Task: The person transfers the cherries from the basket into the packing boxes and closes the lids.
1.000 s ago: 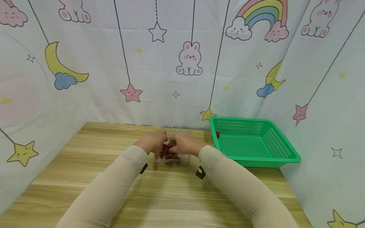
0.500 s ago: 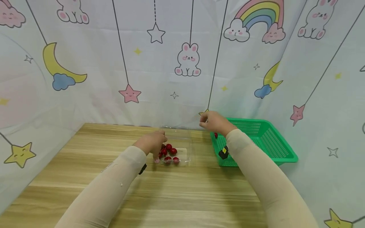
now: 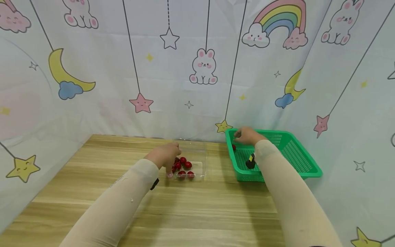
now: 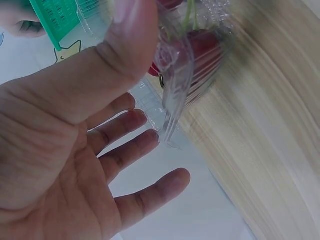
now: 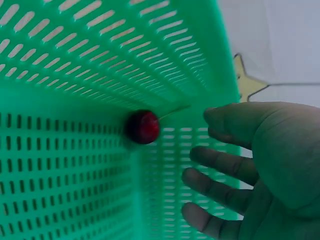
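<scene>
My left hand (image 3: pixel 165 155) is at the left side of a clear plastic clamshell box (image 3: pixel 197 168), its fingers loosely extended around the rim. In the left wrist view, the thumb lies by the box wall and the fingertips (image 4: pixel 150 137) meet its edge. Several dark red cherries (image 3: pixel 188 165) lie in the box, some with green stems. My right hand (image 3: pixel 247 135) is over the left back corner of a green plastic basket (image 3: pixel 308 161). Its fingers are apart and hold nothing visible. Just beyond them, one stemmed cherry (image 5: pixel 142 127) is in the basket, its stem toward the thumb.
Both the box and the basket stand on a wood-grain table (image 3: pixel 185 212), near its back edge. A white curtain (image 3: pixel 172 75) with cartoon prints hangs close behind and at the sides. The basket's perforated walls rise around the right hand.
My right hand has gone from the plastic box across to the basket, then lowered into its left back corner. The left hand has stayed at the box.
</scene>
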`<act>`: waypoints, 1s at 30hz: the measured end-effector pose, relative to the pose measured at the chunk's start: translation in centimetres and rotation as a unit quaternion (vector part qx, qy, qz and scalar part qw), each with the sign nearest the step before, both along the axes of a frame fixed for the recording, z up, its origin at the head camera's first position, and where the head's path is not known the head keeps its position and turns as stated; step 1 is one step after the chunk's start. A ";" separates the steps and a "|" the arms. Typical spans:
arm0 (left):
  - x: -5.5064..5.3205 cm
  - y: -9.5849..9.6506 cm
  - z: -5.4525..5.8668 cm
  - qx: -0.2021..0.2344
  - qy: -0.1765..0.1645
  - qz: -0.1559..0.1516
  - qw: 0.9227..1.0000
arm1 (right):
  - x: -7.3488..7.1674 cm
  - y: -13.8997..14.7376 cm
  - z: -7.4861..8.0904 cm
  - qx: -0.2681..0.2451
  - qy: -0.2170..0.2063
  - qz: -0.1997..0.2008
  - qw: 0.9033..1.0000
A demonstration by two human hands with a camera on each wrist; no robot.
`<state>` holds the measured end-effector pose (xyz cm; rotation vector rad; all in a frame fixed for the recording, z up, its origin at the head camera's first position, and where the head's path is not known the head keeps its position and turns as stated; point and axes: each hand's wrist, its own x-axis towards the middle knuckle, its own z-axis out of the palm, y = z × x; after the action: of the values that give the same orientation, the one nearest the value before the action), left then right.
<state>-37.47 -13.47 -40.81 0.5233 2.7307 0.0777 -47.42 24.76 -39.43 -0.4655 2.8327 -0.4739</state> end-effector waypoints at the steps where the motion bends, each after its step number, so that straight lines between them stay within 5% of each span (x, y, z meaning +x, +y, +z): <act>1: 0.0 0.0 0.0 0.001 0.000 -0.001 1.000 | -0.1 0.2 -0.3 0.000 -0.011 -0.003 1.000; 12: 0.3 0.0 0.1 0.003 0.008 -0.007 1.000 | -0.8 0.0 -2.9 -0.015 -0.119 -0.017 0.993; 25: 0.6 -0.1 0.4 0.002 0.013 -0.016 1.000 | -1.2 -0.7 -3.3 -0.001 -0.078 0.000 0.997; 30: 0.6 -0.2 0.2 0.009 0.009 -0.010 1.000 | -0.6 -1.0 -1.0 0.006 -0.053 -0.007 0.999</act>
<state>-36.91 -13.71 -40.61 0.5586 2.7447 0.0940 -48.01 23.78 -40.43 -0.4065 2.7379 -0.4703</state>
